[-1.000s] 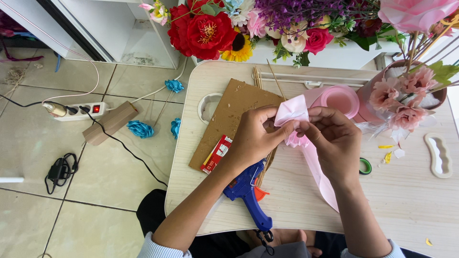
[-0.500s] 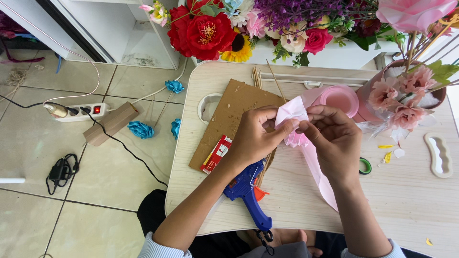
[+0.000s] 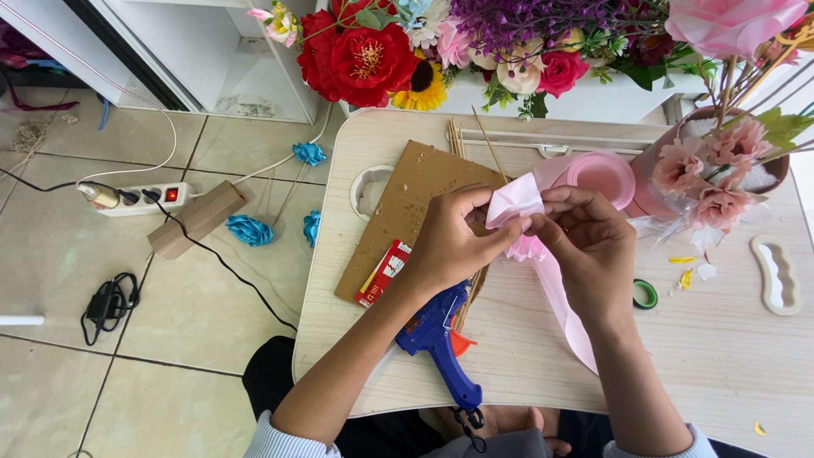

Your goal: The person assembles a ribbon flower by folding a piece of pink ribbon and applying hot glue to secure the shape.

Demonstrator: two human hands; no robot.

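Observation:
My left hand (image 3: 454, 237) and my right hand (image 3: 591, 246) meet over the table, both pinching a folded piece of pale pink ribbon (image 3: 512, 203). The ribbon's tail (image 3: 564, 314) runs down across the light wood table (image 3: 746, 356) under my right wrist. A roll of the same pink ribbon (image 3: 604, 176) lies just beyond my right hand. A blue glue gun (image 3: 441, 343) lies under my left forearm, its orange trigger showing.
A brown cardboard sheet (image 3: 407, 203), thin wooden sticks (image 3: 458, 136) and a small red box (image 3: 386, 271) lie left of my hands. A pink pot of paper flowers (image 3: 712, 170), a green tape roll (image 3: 644, 294) and a white tray (image 3: 776, 273) sit to the right. Artificial flowers (image 3: 365, 55) line the back; a power strip (image 3: 140, 198) and blue ribbon roses (image 3: 250, 229) lie on the tiled floor.
My fingers have shifted slightly on the pink fold; hands and ribbon stay in the same place.

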